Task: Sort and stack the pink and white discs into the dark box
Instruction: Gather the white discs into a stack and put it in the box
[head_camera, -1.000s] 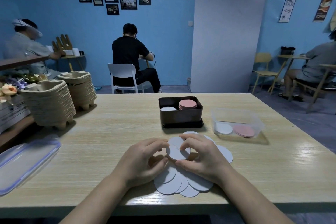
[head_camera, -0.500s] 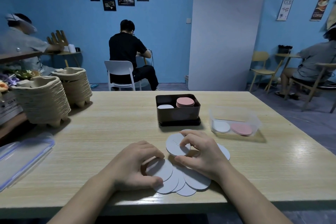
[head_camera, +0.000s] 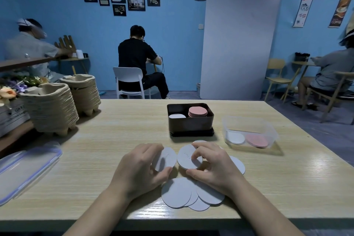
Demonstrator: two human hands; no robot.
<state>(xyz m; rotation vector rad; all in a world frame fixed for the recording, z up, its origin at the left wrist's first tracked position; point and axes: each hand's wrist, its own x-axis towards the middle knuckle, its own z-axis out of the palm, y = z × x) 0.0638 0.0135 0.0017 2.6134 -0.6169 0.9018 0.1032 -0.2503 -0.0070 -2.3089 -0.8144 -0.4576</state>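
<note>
Several white discs [head_camera: 177, 192] lie overlapped on the table in front of me. My left hand [head_camera: 139, 168] holds one white disc [head_camera: 166, 158] tilted up off the pile. My right hand [head_camera: 212, 166] grips a small stack of white discs [head_camera: 186, 158] between thumb and fingers, beside the left one. Behind them stands the dark box [head_camera: 190, 123], holding a low white stack [head_camera: 177, 116] on its left and a taller pink stack [head_camera: 197, 111] on its right.
A clear plastic tub [head_camera: 268, 130] to the right holds a white disc [head_camera: 235, 137] and pink discs [head_camera: 256, 141]. Its clear lid [head_camera: 24, 166] lies at the left edge. Stacked pulp trays [head_camera: 49, 109] stand at the back left. People sit at tables behind.
My left hand has picked a white disc off the pile and raised it toward the stack in my right hand. Fewer discs lie spread on the table.
</note>
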